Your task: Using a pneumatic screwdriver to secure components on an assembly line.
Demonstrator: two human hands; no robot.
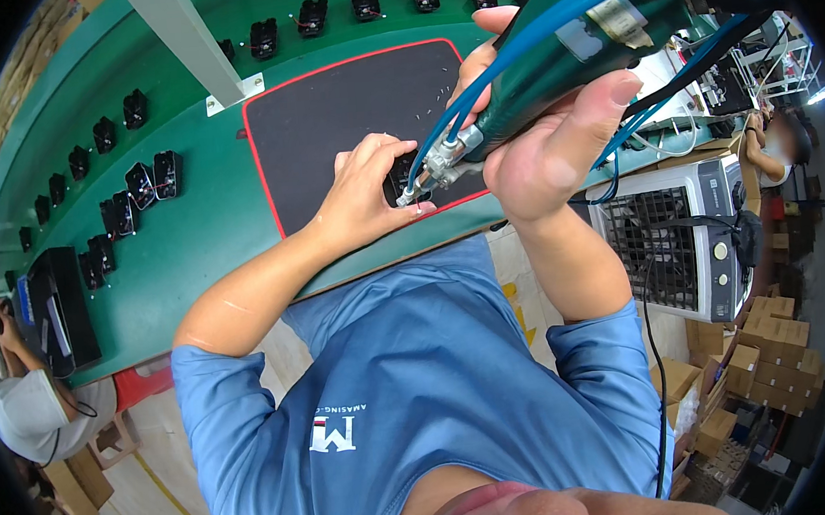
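My right hand (558,142) is wrapped round a green powered screwdriver (562,65) with thin blue hoses (521,35) running along it. The metal tip (440,165) of the screwdriver points down and left, at or just above a small black plastic housing (395,177). Thumb and fingers of my left hand (364,179) grip that housing from its left side on a black mat (317,121) with a red border. A short light-coloured wire end (420,208) shows near my left thumb. The tip and my fingers hide most of the housing, so contact cannot be made out.
Several similar black housings (314,16) line the back of the green table (209,214), with more (140,186) at the left. A white post (185,44) rises behind the mat. A black bin (60,306) stands far left, an air cooler (679,239) at right. Other people (773,146) work nearby.
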